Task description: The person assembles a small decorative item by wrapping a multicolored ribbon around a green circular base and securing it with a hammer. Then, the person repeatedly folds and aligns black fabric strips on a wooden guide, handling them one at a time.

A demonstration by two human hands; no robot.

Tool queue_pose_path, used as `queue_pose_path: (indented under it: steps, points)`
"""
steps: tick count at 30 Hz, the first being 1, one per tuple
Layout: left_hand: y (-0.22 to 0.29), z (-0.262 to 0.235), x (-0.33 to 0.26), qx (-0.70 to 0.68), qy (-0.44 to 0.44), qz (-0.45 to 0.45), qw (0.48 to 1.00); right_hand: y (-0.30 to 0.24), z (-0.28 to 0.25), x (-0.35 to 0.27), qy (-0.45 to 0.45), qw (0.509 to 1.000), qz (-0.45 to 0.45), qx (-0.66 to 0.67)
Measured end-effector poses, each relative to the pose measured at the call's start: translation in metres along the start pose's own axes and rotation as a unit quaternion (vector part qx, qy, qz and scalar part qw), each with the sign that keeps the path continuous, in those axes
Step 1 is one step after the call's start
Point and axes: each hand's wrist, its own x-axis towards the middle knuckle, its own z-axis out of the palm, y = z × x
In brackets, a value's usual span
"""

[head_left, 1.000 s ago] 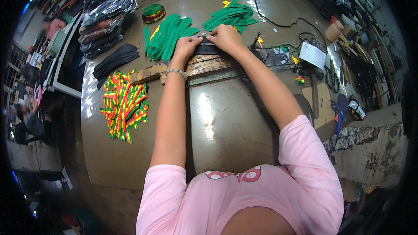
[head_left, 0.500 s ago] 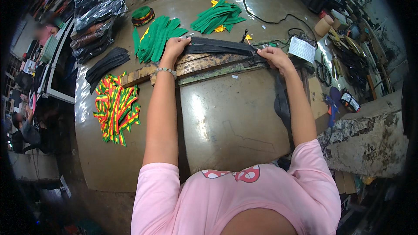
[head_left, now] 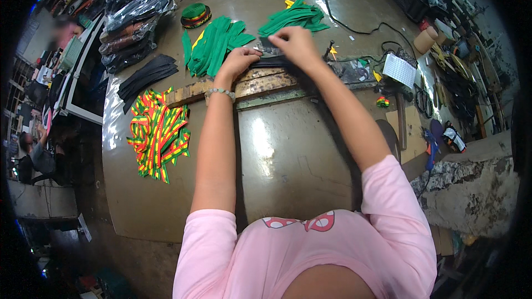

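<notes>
My left hand (head_left: 239, 63) pinches the left end of a bundle of flat black strips (head_left: 272, 62) lying along a worn wooden bar (head_left: 266, 82). Just to its right and a little farther off, my right hand (head_left: 296, 46) is closed, thumb and fingers together, on a black strip. Part of that strip is hidden behind the hand and forearm. A blurred dark band, seemingly the same strip, trails under my right forearm toward me. Beyond my left hand lies a pile of green strips (head_left: 219, 47), with a second green pile (head_left: 293, 19) behind my right hand.
Patterned red, yellow and green strips (head_left: 160, 133) and black strips (head_left: 147, 77) lie left. A green roll (head_left: 195, 15) and plastic-wrapped bundles (head_left: 138, 14) stand behind. Right are a white paper pad (head_left: 399, 70), scissors (head_left: 424, 101) and a black cable (head_left: 354, 31).
My right hand has moved left from the far end of the black bundle to close beside my left hand. The black band by my right arm has shifted; a small multicoloured roll now shows.
</notes>
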Motion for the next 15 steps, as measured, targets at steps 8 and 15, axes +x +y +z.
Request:
queue_pose_path:
  steps: [8, 15]
  points:
    - [-0.014, 0.007, 0.012, 0.027, 0.138, 0.025, 0.990, 0.013, 0.049, 0.005, 0.005, 0.998, 0.050, -0.040]
    - [-0.020, 0.007, 0.023, -0.009, 0.127, 0.018, 0.992, 0.016, -0.032, 0.006, -0.114, 0.983, 0.026, -0.143]
